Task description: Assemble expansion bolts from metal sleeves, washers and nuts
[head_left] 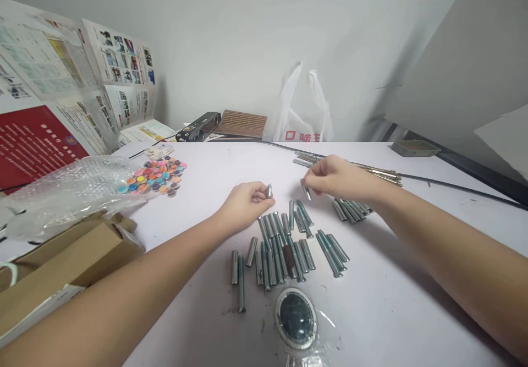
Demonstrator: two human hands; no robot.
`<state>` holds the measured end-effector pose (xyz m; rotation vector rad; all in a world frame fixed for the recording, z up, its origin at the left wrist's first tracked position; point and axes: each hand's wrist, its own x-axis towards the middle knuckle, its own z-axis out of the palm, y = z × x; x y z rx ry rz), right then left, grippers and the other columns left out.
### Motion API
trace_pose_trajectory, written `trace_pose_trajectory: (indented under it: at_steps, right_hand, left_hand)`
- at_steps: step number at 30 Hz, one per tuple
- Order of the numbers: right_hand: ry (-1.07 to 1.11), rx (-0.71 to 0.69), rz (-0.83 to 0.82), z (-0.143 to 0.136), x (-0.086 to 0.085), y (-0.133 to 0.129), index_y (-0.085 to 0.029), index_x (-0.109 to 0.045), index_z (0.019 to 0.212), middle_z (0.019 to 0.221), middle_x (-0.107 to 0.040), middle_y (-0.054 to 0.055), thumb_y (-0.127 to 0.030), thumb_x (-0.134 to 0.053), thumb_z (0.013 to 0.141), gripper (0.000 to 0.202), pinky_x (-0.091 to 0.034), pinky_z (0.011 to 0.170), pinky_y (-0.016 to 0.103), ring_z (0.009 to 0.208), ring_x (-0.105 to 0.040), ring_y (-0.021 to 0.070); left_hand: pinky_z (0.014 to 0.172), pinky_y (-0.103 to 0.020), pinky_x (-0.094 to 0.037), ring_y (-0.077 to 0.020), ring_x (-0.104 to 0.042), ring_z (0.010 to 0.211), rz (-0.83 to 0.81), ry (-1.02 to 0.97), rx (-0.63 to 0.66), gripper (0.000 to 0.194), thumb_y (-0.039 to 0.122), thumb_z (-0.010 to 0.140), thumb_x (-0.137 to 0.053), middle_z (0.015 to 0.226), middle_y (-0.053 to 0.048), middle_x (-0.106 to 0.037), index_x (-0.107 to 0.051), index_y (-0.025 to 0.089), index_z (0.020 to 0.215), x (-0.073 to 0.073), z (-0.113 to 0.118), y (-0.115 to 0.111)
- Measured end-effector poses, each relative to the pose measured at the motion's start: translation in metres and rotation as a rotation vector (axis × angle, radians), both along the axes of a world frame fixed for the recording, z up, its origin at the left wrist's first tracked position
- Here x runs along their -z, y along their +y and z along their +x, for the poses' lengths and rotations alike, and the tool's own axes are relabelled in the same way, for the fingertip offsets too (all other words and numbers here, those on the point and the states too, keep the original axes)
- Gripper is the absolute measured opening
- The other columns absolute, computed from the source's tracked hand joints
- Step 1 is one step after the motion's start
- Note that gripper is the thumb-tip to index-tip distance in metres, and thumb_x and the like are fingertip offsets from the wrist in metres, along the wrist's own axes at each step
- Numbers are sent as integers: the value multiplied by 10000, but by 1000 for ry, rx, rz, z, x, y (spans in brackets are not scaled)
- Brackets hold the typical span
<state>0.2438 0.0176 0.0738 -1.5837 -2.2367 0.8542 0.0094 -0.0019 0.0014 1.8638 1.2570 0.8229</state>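
From the head view, I see the left hand [243, 204] with its grip closed around a small metal piece [269, 191], which stands nearly upright at the fingertips. The right hand [330, 175] has its grip pinched on a slim metal cylinder [307, 193], tilted, its lower end pointing down toward the white counter [185, 312]. Both pieces are smooth and narrow and seem held only by their ends, so either could slip and roll if the pinch loosens. Just below the left hand lies a crowded cluster of metal rods and sleeves [265, 268], many touching; a low wrist or a dropped piece might knock them out of line. The right forearm passes over the bundle of short sleeves [350, 212] and could sweep it if lowered. Nearest the wearer, the round dark disc [295, 318] lies on crinkled clear plastic, which could snag a sleeve rolling that way.
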Motion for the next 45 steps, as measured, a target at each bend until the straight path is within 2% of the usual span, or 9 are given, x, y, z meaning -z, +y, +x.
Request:
trace_pose_trajectory:
  at_steps: [2, 4, 7, 10, 17, 27, 34, 45]
  right_hand:
    - [186, 45, 123, -17, 0, -6, -170, -652, 660, 591, -594, 7, -303, -552, 779, 205, -350, 497, 257, 508, -462, 111]
    - [319, 16, 233, -34, 4, -11, -161, -678, 731, 659, -649, 21, -275, -549, 781, 180, -397, 558, 252, 581, -537, 127]
    - [361, -53, 371, -49, 14, -13, -152, -690, 771, 662, -648, 19, -243, -543, 785, 173, -406, 597, 259, 615, -545, 134]
    - [373, -88, 432, -52, 20, -10, -145, -694, 804, 691, -656, 22, -221, -534, 796, 178, -408, 618, 261, 644, -554, 137]
    - [337, -152, 454, -51, 16, -12, -138, -686, 798, 705, -653, 23, -217, -526, 814, 179, -410, 631, 254, 658, -552, 133]
    - [316, -203, 469, -51, 11, -15, -131, -688, 809, 729, -668, 25, -207, -540, 822, 167, -413, 623, 243, 656, -557, 122]
    - [341, -218, 485, -49, 13, -12, -143, -689, 828, 777, -684, 31, -203, -559, 825, 143, -441, 652, 253, 682, -572, 125]
    - [287, -321, 435, -39, 3, -4, -137, -708, 847, 755, -667, 27, -199, -568, 820, 156, -428, 646, 274, 683, -561, 138]
  left_hand:
    - [665, -286, -471, -160, -623, 701, -19, -25, -1, 166, 326, 761, -657, 748, -29, -677, -617, 164, 769, -1, 1, 0]
    - [624, -267, -454, -148, -605, 661, -18, -36, -3, 161, 312, 753, -660, 692, -11, -648, -597, 164, 746, -3, 2, -1]
    - [576, -249, -425, -130, -569, 596, -22, -38, -11, 161, 298, 746, -663, 614, 17, -597, -576, 165, 716, -4, 3, -2]
    - [579, -251, -425, -130, -575, 593, -29, -52, -10, 156, 290, 746, -662, 616, 18, -603, -571, 168, 712, -2, 3, -2]
    - [652, -287, -472, -162, -632, 679, -9, -75, 10, 154, 310, 766, -649, 745, -30, -684, -627, 161, 796, 6, 2, 2]
    - [666, -283, -479, -169, -648, 716, -28, -85, 16, 140, 271, 770, -656, 770, -47, -694, -641, 142, 822, 2, 3, 1]
    - [626, -240, -445, -128, -616, 653, -25, -63, 1, 72, 209, 764, -647, 685, -10, -653, -617, 143, 761, -4, 4, -3]
    - [617, -239, -414, -112, -568, 631, -29, -42, 8, 140, 278, 767, -661, 683, 10, -614, -596, 154, 780, 2, 2, -1]
